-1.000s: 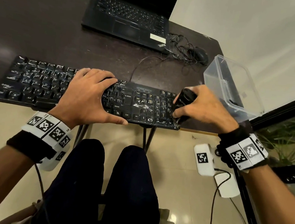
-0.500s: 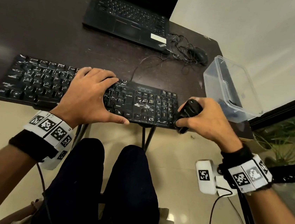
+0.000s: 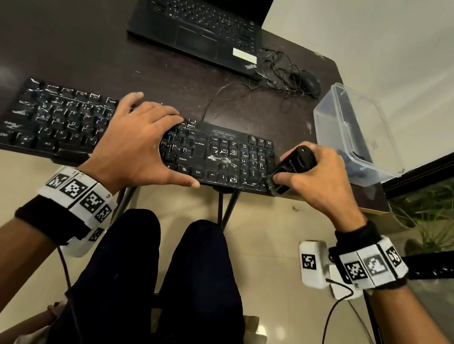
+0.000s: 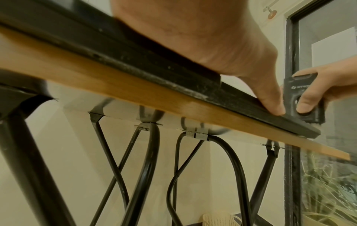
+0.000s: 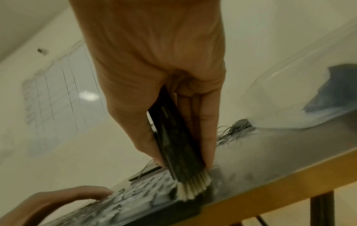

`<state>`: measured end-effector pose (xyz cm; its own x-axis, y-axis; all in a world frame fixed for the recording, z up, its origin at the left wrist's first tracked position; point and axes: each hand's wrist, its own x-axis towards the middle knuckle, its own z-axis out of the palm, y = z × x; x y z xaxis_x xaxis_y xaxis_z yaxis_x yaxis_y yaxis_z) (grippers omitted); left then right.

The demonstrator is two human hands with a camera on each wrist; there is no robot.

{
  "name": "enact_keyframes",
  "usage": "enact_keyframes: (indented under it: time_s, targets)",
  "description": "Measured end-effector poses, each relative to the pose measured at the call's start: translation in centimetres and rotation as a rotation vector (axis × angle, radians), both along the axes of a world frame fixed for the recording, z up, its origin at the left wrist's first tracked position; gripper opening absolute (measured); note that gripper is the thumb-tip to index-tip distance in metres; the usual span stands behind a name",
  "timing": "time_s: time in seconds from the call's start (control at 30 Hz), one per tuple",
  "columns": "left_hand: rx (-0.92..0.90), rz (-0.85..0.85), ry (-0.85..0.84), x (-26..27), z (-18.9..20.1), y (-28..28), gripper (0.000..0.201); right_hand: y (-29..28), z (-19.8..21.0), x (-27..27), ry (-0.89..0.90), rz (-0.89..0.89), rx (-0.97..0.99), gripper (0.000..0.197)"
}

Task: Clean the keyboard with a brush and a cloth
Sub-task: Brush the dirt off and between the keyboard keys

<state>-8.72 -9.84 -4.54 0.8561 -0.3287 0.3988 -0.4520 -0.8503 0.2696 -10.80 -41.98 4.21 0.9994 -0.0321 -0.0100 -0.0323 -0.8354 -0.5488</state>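
A black keyboard (image 3: 56,124) with white dust on its keys lies along the table's front edge. My left hand (image 3: 139,139) rests flat on its middle with the fingers spread. In the left wrist view the left thumb (image 4: 270,94) lies on the keyboard's front edge (image 4: 135,67). My right hand (image 3: 316,176) grips a black brush (image 3: 294,162) at the keyboard's right end. The pale bristles (image 5: 193,188) press on the keys at the front right corner. Something dark blue, perhaps the cloth (image 3: 359,170), lies in a clear tub.
The clear plastic tub (image 3: 353,124) stands on the table's right end, close behind my right hand. Further back are an open black laptop (image 3: 200,19) and a mouse (image 3: 309,82) with tangled cable. A dark-framed glass door (image 3: 448,157) stands to the right.
My right hand has swept the brush from the number pad to the keyboard's front right corner. The left hand has stayed on the keyboard.
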Motion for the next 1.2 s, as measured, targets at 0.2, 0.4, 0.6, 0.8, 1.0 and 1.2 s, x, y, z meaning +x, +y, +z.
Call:
enact_keyframes:
  time_s: [0.2,0.4,0.6,0.8,1.0,1.2]
  targets:
    - [0.004,0.001,-0.005,-0.1,0.1,0.0,0.126,0.0,-0.5,-0.8,-0.069,-0.026,-0.018,0.026]
    - [0.031,0.016,0.026,0.0,0.1,0.1,0.128,0.9,-0.6,-0.7,0.028,0.034,0.090,0.029]
    - [0.025,0.028,0.039,-0.1,0.3,-0.1,0.128,2.1,-0.4,-0.4,-0.070,0.063,-0.023,0.025]
    - [0.048,0.042,0.052,-0.2,0.6,-0.1,0.127,1.0,0.2,0.6,0.004,0.062,-0.014,0.025]
    - [0.072,0.039,0.058,-0.4,0.5,-0.3,0.127,0.7,0.7,1.5,0.024,0.065,-0.062,0.027]
    - [0.059,0.036,0.064,-0.3,0.7,-0.1,0.126,0.6,0.8,2.5,0.036,0.098,-0.061,0.028]
